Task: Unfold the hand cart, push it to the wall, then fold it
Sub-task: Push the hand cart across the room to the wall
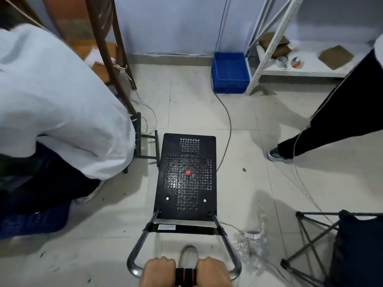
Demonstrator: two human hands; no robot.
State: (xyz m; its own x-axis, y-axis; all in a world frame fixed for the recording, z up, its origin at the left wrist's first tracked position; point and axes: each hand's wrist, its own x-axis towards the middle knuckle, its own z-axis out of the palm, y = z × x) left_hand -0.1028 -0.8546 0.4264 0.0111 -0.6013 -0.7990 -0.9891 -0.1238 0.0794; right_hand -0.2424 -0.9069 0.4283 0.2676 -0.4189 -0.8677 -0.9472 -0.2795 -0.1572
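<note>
Both hands, left hand and right hand, are clenched around the hand cart's handle at six o'clock for an even push. The unfolded platform lies flat mid-floor, pointed at twelve o'clock toward the wall.

The bottom edge of the frame cuts off both hands: the left hand and right hand show knuckles only, wrists out of view. They cover most of the red-and-black foam grip on the silver tubular cart handle. The black perforated cart platform hides its wheels. At left, a person in a white top is cropped and blurred. At upper right, a black trouser leg leaves the frame.
</note>
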